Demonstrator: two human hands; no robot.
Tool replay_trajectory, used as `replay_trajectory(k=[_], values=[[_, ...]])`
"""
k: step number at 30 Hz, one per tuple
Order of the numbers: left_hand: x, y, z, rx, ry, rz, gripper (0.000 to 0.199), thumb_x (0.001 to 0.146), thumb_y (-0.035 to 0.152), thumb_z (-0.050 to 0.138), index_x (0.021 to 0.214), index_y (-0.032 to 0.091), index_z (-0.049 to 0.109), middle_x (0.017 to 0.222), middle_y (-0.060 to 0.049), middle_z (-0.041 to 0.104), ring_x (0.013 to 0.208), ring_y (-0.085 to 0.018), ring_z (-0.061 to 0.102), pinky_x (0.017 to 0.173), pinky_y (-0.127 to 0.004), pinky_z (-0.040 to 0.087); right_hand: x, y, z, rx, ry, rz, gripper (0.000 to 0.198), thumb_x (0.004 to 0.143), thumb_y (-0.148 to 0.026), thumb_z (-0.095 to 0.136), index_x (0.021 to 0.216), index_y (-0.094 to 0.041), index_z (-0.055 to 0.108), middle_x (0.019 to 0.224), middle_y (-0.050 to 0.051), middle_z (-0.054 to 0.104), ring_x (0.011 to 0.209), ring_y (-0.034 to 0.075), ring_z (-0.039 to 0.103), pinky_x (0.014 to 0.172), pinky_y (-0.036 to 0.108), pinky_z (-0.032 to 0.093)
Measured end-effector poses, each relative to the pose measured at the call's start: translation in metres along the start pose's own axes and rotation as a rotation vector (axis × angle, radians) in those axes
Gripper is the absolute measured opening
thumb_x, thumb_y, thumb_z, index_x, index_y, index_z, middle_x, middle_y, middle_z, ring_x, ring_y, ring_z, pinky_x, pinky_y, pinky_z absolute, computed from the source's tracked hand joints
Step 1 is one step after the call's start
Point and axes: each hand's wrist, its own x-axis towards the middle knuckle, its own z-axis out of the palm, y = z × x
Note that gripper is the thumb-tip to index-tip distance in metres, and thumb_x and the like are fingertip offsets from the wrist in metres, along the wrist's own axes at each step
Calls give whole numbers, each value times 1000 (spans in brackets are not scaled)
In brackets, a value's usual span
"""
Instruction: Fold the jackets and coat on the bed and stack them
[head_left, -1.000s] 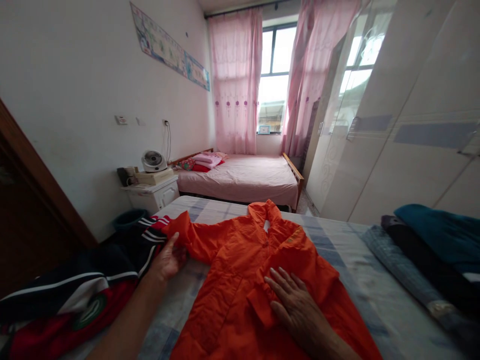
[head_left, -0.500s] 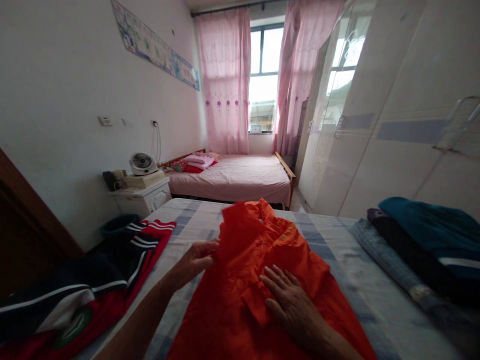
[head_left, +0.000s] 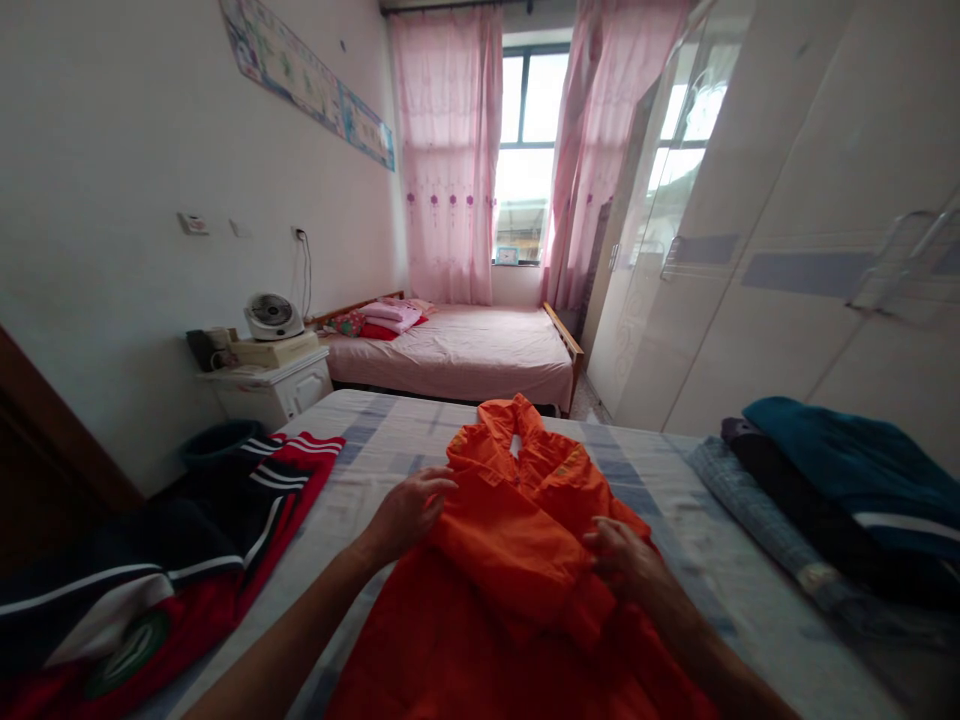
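An orange jacket [head_left: 517, 530] lies spread on the bed in front of me, its collar [head_left: 517, 415] pointing away from me. One sleeve is folded across the front, with its cuff [head_left: 589, 605] at the right side. My left hand [head_left: 412, 512] is at the jacket's left shoulder edge, fingers loosely stretched and holding nothing. Over the right side of the jacket, close above the cuff, my right hand [head_left: 626, 560] has bent fingers held apart. Nothing shows in its grasp.
On the left of the checked bed sheet [head_left: 360, 470] lies a dark and red garment [head_left: 247, 540] with white stripes. Folded clothes [head_left: 832, 480] are stacked at the right. Beyond are a pink bed [head_left: 480, 345], a nightstand [head_left: 292, 390] with a fan [head_left: 274, 315], and a wardrobe [head_left: 750, 330].
The sleeve that my left hand held up has been laid across the jacket's front, and that hand has let go. My right hand has lifted off the front and shifted right.
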Motion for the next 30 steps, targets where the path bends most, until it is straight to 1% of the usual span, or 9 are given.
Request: replay_trajectory(k=[5,10,14,16,18,21,25,27,30], values=[[31,-12,20,196,-138,25,36,88,27,43,119,25,60,140,-5,46,131,-23,38,109,-40,27,-20,-17,9,-78,-212,-93,43,68,-25,52,111,-18,55,116,10,62,106,22,59,92,35,46],[43,-29,27,346,-185,-87,41,87,35,44,125,27,55,137,-11,49,127,-34,41,98,-57,34,-16,-21,2,-411,-61,-251,41,74,-17,44,113,-19,57,111,9,63,102,21,60,91,37,46],[46,-20,17,400,-152,-83,36,87,34,44,116,24,62,132,-11,53,124,-31,46,98,-50,38,-16,-16,-2,-634,-50,-464,35,79,-11,41,106,-21,61,110,8,61,100,19,59,89,35,46],[43,-11,17,409,-101,-47,38,90,35,38,119,23,60,138,-10,48,130,-27,37,104,-45,32,-21,-19,1,-661,-6,-589,33,85,-14,41,111,-23,59,119,8,57,111,19,52,96,36,42],[35,-5,23,390,-94,-1,43,91,38,36,130,25,51,146,-7,37,136,-25,27,109,-44,24,-27,-22,7,-689,-54,-648,29,88,-19,44,112,-25,58,121,6,57,115,20,49,99,37,38],[20,-6,40,322,-179,28,50,87,43,45,135,27,44,148,-6,34,137,-28,25,109,-50,22,-32,-24,16,-713,-263,-578,23,84,-21,52,105,-26,62,109,2,63,107,18,53,96,35,39],[18,-14,42,246,-205,9,42,80,37,54,121,26,59,137,-6,50,127,-28,43,104,-44,32,-19,-33,11,-658,-416,-454,15,82,-21,54,86,-25,68,92,0,67,89,17,59,85,30,42],[31,-15,30,210,-150,-22,31,83,32,50,108,26,66,124,-5,61,113,-24,56,98,-37,39,0,-44,2,-590,-398,-418,19,84,-24,50,84,-25,69,90,1,68,83,17,61,79,28,44],[67,-17,12,135,-32,-116,30,88,28,41,104,22,66,112,-6,65,100,-21,61,91,-33,43,47,-61,-12,-448,-190,-338,22,84,-30,50,95,-25,68,96,2,69,86,19,62,80,30,45]])
